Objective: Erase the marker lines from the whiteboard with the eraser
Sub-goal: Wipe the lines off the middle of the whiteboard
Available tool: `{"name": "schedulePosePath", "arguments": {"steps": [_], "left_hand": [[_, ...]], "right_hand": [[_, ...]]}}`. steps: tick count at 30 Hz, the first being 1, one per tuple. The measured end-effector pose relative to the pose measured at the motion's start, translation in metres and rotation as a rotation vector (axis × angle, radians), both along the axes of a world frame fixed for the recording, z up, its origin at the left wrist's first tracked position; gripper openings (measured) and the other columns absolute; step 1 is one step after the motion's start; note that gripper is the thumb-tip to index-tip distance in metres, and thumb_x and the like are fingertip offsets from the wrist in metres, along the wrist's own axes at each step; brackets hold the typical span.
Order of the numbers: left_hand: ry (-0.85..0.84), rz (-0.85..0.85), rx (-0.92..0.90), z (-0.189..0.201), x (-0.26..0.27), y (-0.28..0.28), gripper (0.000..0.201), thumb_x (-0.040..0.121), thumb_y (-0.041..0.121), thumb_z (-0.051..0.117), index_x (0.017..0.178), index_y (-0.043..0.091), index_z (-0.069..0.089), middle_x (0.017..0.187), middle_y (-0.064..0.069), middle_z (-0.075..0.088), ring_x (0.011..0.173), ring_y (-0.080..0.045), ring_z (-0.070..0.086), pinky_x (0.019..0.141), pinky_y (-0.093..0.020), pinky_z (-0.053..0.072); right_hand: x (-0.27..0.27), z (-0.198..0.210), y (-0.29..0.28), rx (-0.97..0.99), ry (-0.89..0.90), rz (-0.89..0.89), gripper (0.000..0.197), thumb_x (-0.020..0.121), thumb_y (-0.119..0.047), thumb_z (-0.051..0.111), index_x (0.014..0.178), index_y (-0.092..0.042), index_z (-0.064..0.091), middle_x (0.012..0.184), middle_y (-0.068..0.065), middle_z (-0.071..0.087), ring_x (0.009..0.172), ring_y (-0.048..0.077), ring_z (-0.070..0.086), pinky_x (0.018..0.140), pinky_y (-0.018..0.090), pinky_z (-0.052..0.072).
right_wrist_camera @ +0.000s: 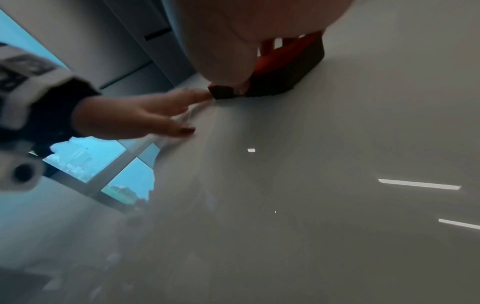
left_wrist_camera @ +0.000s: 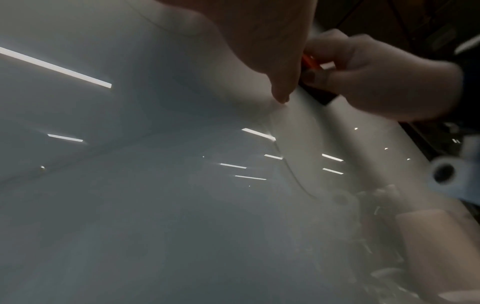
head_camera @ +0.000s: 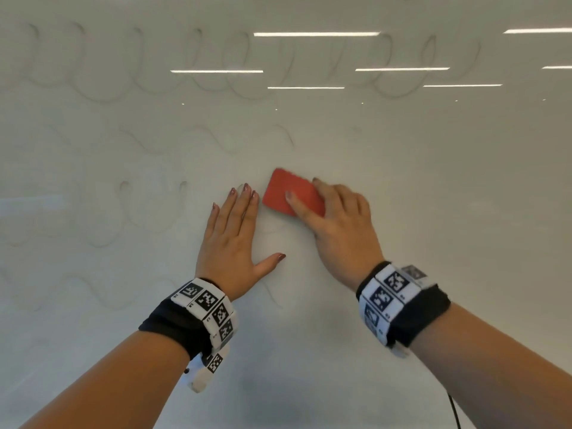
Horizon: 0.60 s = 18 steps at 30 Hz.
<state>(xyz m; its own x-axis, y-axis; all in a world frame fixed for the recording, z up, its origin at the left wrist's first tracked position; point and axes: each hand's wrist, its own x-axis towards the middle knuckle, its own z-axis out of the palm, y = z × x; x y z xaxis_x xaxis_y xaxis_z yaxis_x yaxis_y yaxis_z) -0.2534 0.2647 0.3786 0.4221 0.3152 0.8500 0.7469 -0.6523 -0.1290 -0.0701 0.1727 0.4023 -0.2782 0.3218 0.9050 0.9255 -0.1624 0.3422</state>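
A red eraser with a dark felt underside lies flat against the whiteboard. My right hand grips it, thumb on the near edge and fingers over the far edge. The eraser's edge shows red in the left wrist view. My left hand rests flat on the board just left of the eraser, fingers straight and spread. Faint grey marker loops and waves run across the left and top of the board. A faint line passes below the left thumb.
Ceiling lights reflect as bright bars on the glossy board. The board's right part shows no lines. A black cable hangs by my right forearm. Windows lie beyond the board's edge in the right wrist view.
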Motion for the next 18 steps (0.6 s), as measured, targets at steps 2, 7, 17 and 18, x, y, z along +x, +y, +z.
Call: {"name": "schedulePosePath", "arguments": {"steps": [2,7,17,18], "left_hand": [[0.006,-0.006,-0.003,0.0,0.0,0.0,0.101,0.077,0.071,0.043,0.15,0.01,0.009,0.158,-0.004,0.003,0.146,-0.02,0.001,0.117,-0.043,0.007],[0.043,-0.01,0.001,0.002,-0.005,0.001,0.099,0.079,0.07,0.042,0.15,0.01,0.008,0.158,-0.005,0.002,0.146,-0.02,0.0,0.117,-0.043,0.007],[-0.01,0.028,0.001,0.005,-0.077,0.023,0.097,0.078,0.072,0.036,0.15,0.014,0.009,0.158,-0.005,0.003,0.146,-0.021,0.0,0.118,-0.043,0.003],[-0.006,0.041,-0.014,0.002,-0.085,0.027,0.097,0.077,0.073,0.034,0.15,0.015,0.009,0.158,-0.006,0.003,0.146,-0.022,0.0,0.118,-0.043,0.003]], "right_hand": [[0.009,-0.03,-0.005,-0.031,-0.022,0.004,0.066,0.08,-0.007,0.055,0.14,-0.031,0.043,0.137,0.017,0.045,0.113,0.036,0.044,0.094,0.046,0.031],[0.038,-0.067,-0.022,0.033,0.12,-0.03,0.068,0.076,-0.005,0.072,0.135,-0.033,0.05,0.134,0.015,0.049,0.113,0.039,0.047,0.094,0.049,0.034],[0.002,-0.014,-0.005,0.186,0.391,-0.036,0.064,0.086,-0.01,0.062,0.141,-0.032,0.038,0.136,0.021,0.042,0.116,0.041,0.041,0.096,0.052,0.034],[-0.006,-0.015,-0.001,0.184,0.391,-0.036,0.066,0.085,-0.009,0.062,0.142,-0.032,0.036,0.136,0.021,0.042,0.116,0.041,0.041,0.096,0.052,0.033]]}}
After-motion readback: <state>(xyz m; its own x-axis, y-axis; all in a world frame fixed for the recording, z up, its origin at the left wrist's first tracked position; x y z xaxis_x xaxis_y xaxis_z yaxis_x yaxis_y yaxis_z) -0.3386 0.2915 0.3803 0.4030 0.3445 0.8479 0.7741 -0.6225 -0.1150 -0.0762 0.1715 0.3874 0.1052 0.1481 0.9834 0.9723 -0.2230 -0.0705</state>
